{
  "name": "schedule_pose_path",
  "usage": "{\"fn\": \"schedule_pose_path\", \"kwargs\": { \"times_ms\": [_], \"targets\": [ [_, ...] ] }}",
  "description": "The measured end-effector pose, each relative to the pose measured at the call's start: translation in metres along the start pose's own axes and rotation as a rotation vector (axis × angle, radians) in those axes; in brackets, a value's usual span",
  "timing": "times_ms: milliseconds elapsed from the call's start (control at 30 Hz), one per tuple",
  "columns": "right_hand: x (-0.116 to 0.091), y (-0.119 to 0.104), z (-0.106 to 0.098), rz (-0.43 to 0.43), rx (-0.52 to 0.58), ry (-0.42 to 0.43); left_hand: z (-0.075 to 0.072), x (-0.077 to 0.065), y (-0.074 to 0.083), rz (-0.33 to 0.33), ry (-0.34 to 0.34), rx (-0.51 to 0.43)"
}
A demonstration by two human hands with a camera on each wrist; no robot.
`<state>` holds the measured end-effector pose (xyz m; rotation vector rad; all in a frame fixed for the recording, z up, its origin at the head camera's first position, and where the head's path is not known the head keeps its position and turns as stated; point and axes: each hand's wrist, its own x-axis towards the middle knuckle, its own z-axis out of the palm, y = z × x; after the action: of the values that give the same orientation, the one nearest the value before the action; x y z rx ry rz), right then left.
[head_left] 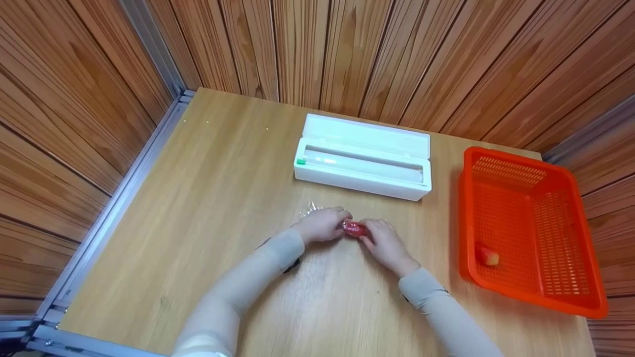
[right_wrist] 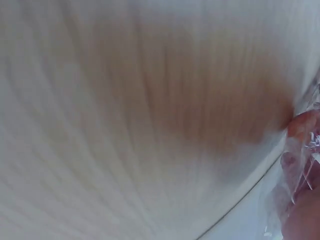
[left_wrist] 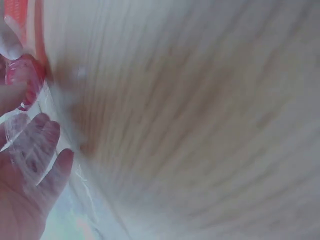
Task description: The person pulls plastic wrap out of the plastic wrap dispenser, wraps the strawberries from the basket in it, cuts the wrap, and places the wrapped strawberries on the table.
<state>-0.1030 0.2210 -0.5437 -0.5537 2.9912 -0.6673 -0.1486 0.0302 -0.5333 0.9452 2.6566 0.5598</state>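
Between the two hands, low over the table, is a shiny red piece with clear cling film around it; its exact kind is hard to tell. My right hand pinches its right end between thumb and fingers. At its left end, my left hand holds the film with bent fingers. In the left wrist view, film stretches over the fingers of a hand below the red piece. Crinkled film also shows past the left hand in the head view. The right wrist view catches only fingers and film at its right edge.
Behind the hands stands a white cling film box, lid raised, with a roll inside. To the right is an orange plastic basket holding a red and pale yellow piece. Wood-panelled walls and metal rails border the table.
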Motion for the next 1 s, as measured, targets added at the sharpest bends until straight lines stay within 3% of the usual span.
{"fn": "schedule_pose_path", "kwargs": {
  "times_ms": [167, 333, 500, 800, 1000],
  "targets": [
    [0.007, 0.003, 0.0, 0.13, 0.134, -0.021, -0.001, 0.006, -0.003, -0.054, 0.065, 0.025],
    [0.014, 0.004, 0.001, 0.106, 0.16, 0.041, 0.0, 0.012, -0.005, -0.087, 0.135, 0.115],
    [0.02, 0.001, 0.001, 0.047, 0.123, 0.099, 0.001, 0.015, -0.005, -0.105, 0.179, 0.204],
    [0.03, -0.003, -0.003, -0.04, -0.04, 0.14, 0.004, 0.017, -0.009, -0.104, 0.275, 0.354],
    [0.031, 0.001, -0.001, -0.059, -0.12, 0.122, 0.006, 0.016, -0.01, -0.164, 0.223, 0.238]
  ]
}}
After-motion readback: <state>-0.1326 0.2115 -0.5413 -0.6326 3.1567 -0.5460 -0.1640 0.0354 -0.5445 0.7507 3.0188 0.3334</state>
